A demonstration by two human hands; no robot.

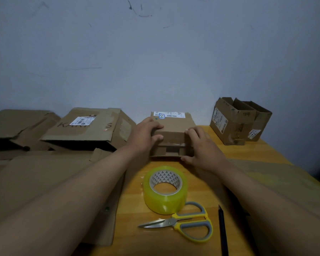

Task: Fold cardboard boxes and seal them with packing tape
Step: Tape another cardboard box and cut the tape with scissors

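Note:
A small brown cardboard box (174, 126) with a white barcode label on its far top edge stands at the middle of the wooden table. My left hand (146, 133) grips its near left corner, thumb on the front face. My right hand (201, 145) holds its near right corner and side, fingers on the top edge. The box's near face shows folded flaps with a gap low down. A roll of clear yellowish packing tape (165, 189) lies flat just in front of the box, between my forearms.
Yellow-and-grey scissors (185, 222) and a black pen (223, 230) lie near the front edge. Flattened cardboard boxes (85, 126) pile up on the left. Two open boxes (233, 121) stand at the back right. A blue-grey wall rises behind the table (133, 218).

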